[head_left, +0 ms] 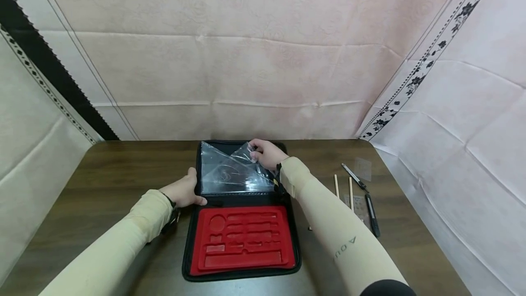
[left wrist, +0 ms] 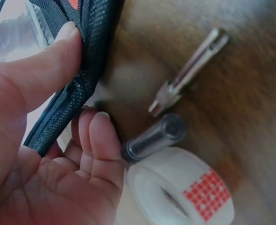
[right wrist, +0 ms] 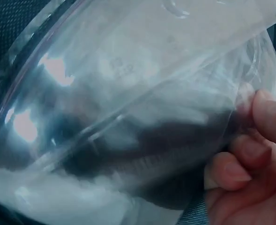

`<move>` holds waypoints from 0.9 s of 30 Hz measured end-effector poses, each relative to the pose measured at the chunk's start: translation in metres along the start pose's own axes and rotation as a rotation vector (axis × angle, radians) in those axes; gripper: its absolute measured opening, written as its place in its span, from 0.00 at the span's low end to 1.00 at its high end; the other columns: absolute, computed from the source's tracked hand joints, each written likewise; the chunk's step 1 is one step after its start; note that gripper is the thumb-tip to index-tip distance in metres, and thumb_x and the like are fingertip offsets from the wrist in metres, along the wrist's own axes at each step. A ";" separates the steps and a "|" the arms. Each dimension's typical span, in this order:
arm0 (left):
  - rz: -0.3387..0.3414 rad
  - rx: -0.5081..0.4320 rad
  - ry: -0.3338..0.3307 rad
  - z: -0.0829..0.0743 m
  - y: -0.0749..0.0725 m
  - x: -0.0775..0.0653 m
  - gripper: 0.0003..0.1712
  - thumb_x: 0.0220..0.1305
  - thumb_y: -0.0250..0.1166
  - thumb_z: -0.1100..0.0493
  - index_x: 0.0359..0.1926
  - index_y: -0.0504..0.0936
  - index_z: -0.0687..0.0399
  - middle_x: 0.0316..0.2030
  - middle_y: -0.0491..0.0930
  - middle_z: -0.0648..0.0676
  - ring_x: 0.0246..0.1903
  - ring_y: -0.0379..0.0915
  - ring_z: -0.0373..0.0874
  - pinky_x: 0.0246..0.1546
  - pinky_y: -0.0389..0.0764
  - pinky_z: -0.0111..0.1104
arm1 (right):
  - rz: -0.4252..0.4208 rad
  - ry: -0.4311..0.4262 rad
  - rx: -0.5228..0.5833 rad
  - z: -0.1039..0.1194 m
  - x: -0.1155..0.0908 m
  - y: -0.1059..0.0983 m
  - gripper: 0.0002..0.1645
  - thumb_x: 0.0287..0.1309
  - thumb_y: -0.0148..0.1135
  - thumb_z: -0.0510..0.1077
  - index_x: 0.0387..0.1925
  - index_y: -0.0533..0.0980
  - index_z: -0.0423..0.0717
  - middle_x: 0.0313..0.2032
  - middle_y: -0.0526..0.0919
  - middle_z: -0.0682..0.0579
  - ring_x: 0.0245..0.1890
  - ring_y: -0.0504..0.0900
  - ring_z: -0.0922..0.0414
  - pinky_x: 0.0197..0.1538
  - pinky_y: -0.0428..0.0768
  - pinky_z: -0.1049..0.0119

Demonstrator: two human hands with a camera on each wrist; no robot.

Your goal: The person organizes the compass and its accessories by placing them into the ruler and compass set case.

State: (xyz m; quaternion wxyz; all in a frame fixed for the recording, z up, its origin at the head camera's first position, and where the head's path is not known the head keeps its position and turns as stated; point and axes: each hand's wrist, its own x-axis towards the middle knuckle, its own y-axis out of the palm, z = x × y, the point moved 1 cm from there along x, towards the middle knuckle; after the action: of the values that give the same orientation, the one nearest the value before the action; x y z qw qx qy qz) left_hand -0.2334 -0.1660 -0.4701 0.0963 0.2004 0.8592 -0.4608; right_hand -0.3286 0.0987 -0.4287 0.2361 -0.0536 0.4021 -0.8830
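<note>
A black zip case (head_left: 297,250) lies unfolded on the table. Its near half holds a red moulded tray (head_left: 246,263) with several recesses. Across the far half spreads a clear plastic pocket (head_left: 218,179). My right hand (head_left: 267,154) pinches the pocket's upper right corner between thumb and fingers, and the plastic is folded over diagonally (right wrist: 142,93). At the case's left edge, my left hand (head_left: 185,190) grips the zipped rim (left wrist: 84,89), thumb over the top and fingers around the outside.
In the left wrist view, a tape roll (left wrist: 175,187) with red marks, a dark cylinder (left wrist: 156,136) and a metal knife-like handle (left wrist: 189,70) lie beside the case. To the right are pen-like tools (head_left: 371,216), wooden sticks (head_left: 351,193) and a clear sheet (head_left: 363,169). Cloth hangs behind.
</note>
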 end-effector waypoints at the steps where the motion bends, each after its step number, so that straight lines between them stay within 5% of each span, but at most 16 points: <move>1: 0.001 -0.006 0.002 -0.001 0.000 0.000 0.65 0.56 0.73 0.53 0.67 0.31 0.81 0.65 0.50 0.82 0.66 0.52 0.67 0.64 0.56 0.52 | -0.004 -0.008 0.001 0.000 0.000 0.000 0.15 0.70 0.54 0.40 0.56 0.72 0.49 0.37 0.81 0.50 0.32 0.77 0.57 0.36 0.74 0.64; 12: -0.001 0.002 0.002 -0.002 0.001 -0.002 0.66 0.56 0.73 0.53 0.67 0.30 0.82 0.66 0.47 0.82 0.67 0.48 0.67 0.65 0.53 0.52 | 0.039 -0.011 -0.114 0.000 -0.003 0.007 0.25 0.71 0.52 0.45 0.68 0.67 0.55 0.48 0.81 0.54 0.39 0.78 0.60 0.41 0.73 0.65; 15: -0.004 0.007 0.009 -0.003 -0.002 -0.006 0.65 0.56 0.73 0.53 0.66 0.31 0.83 0.66 0.48 0.83 0.67 0.49 0.68 0.65 0.54 0.53 | -0.010 -0.014 -0.156 0.003 -0.004 0.011 0.22 0.71 0.53 0.45 0.65 0.71 0.54 0.47 0.80 0.54 0.39 0.77 0.59 0.44 0.73 0.64; 21: -0.001 -0.001 0.006 -0.005 -0.001 -0.008 0.64 0.57 0.72 0.54 0.67 0.31 0.82 0.66 0.47 0.82 0.67 0.48 0.68 0.65 0.53 0.52 | -0.205 0.005 0.019 0.010 -0.002 0.015 0.13 0.71 0.53 0.42 0.54 0.75 0.51 0.40 0.79 0.54 0.37 0.77 0.58 0.44 0.74 0.62; 27: 0.001 -0.009 0.004 -0.004 0.001 -0.006 0.63 0.58 0.72 0.54 0.67 0.31 0.80 0.66 0.49 0.81 0.67 0.49 0.67 0.65 0.52 0.52 | -0.189 -0.005 0.008 0.004 -0.001 0.014 0.10 0.69 0.55 0.40 0.48 0.76 0.52 0.34 0.78 0.55 0.33 0.75 0.57 0.40 0.73 0.62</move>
State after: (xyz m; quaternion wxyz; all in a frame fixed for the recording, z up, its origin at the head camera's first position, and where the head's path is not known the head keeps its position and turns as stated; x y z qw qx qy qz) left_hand -0.2274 -0.1643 -0.4663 0.0957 0.2011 0.8614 -0.4565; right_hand -0.3217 0.0883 -0.4369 0.1530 -0.0924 0.3911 -0.9029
